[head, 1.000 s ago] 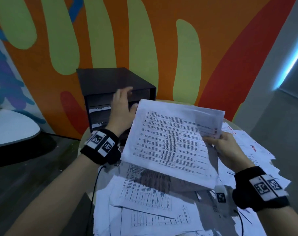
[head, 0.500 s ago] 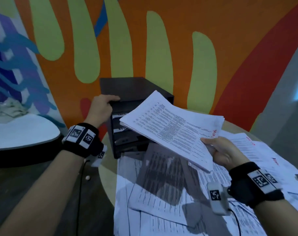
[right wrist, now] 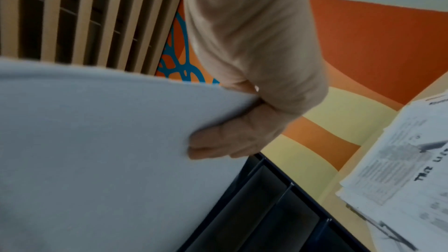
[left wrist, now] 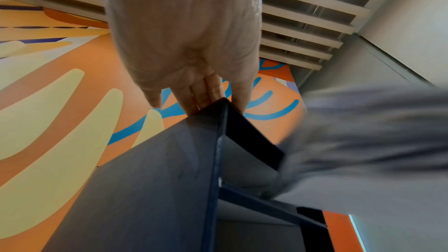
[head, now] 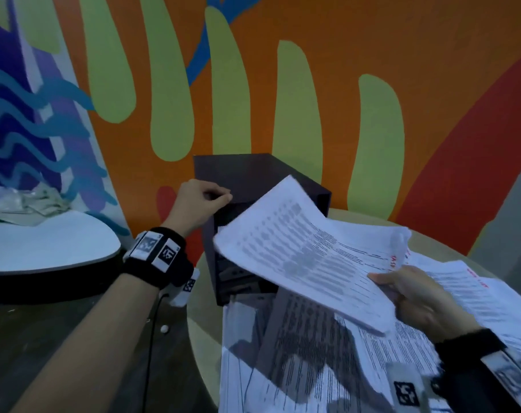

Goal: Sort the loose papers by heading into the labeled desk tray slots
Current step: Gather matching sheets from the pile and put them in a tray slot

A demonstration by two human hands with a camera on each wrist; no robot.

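A black desk tray unit (head: 247, 174) with stacked slots stands at the table's far edge against the mural wall. My left hand (head: 198, 201) grips its top front left corner, fingers curled over the edge (left wrist: 206, 93). My right hand (head: 414, 296) pinches a thin stack of printed papers (head: 307, 254) by its near right edge, thumb on top, fingers underneath (right wrist: 218, 141). The stack's far corner points at the tray's front and covers most of the slots. The slot labels are hidden.
Loose printed sheets (head: 313, 353) cover the round beige table (head: 202, 323), some with red headings at the right (head: 473, 281). A white round table (head: 45, 242) with crumpled plastic stands to the left. The painted wall rises right behind the tray.
My left hand moved from the tray's front face to its top left corner. The right hand carried the paper stack forward and flatter toward the tray's slots. The head view shifted left.
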